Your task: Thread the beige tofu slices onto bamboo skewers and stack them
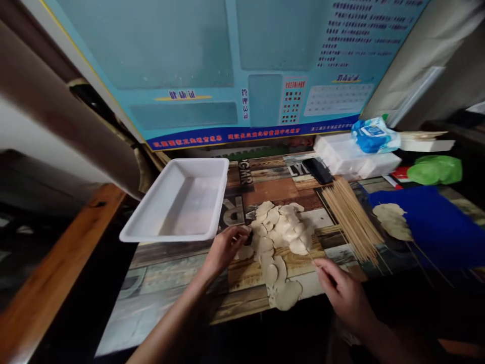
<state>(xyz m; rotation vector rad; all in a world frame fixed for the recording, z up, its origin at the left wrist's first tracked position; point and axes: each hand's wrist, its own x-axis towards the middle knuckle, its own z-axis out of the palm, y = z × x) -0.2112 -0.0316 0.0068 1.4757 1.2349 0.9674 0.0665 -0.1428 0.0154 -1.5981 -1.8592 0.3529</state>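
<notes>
Head view.

Item: pale round slices (280, 225), heaped in overlapping layers at the middle of the surface (162, 293), which bears a wood-plank pattern with lettering; a few slices trail from the heap down to the near edge.

Item: left hand (227, 245), at the left side of the heap, fingers curled inward; cannot tell whether they pinch a slice.

Item: right hand (339, 283), at the heap's lower right, thumb and fingers pinching a thin stick (311, 257), its far end at the slices.

Item: white tub (147, 207), rectangular, beyond the left hand.

Item: bundle of sticks (352, 217), lying loose and roughly parallel, right of the heap.

Item: blue cloth (443, 222), far right, with skewered slices (392, 220) on its left part, stick ends pointing nearward.

Item: dark phone (318, 171), beyond the bundle, beside white packages (337, 154) topped by a blue-and-white packet (375, 135).

Item: green bag (435, 170), behind the cloth.

Item: printed blue board (182, 50), standing behind the surface.
</notes>
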